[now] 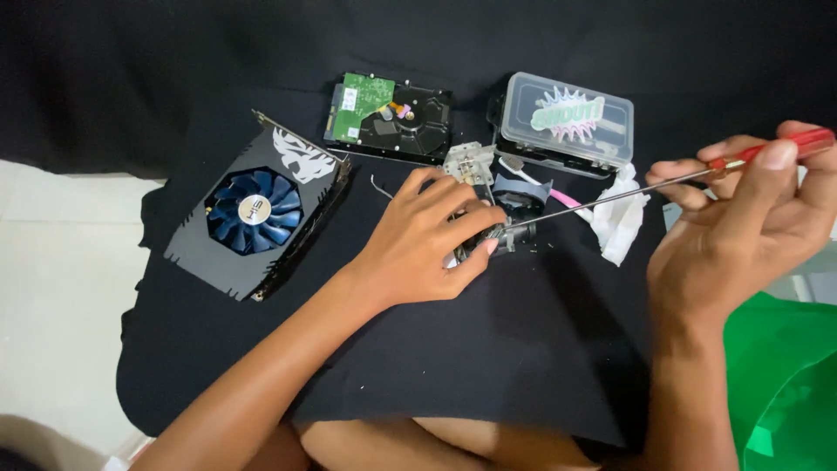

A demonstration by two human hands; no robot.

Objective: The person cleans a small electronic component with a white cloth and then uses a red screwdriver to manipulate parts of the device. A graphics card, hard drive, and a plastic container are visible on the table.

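Observation:
My left hand presses down on a small dark part with metal bits on the black cloth, fingers curled over it. My right hand grips a screwdriver by its red handle; the long thin shaft slants down to the left and its tip meets the small part right at my left fingertips. Most of the part is hidden under my left hand.
A graphics card with a blue fan lies at the left. Behind my hand are a hard drive showing its green board, a small metal bracket, a clear plastic box, crumpled white tissue and a pink strip. Green plastic lies lower right.

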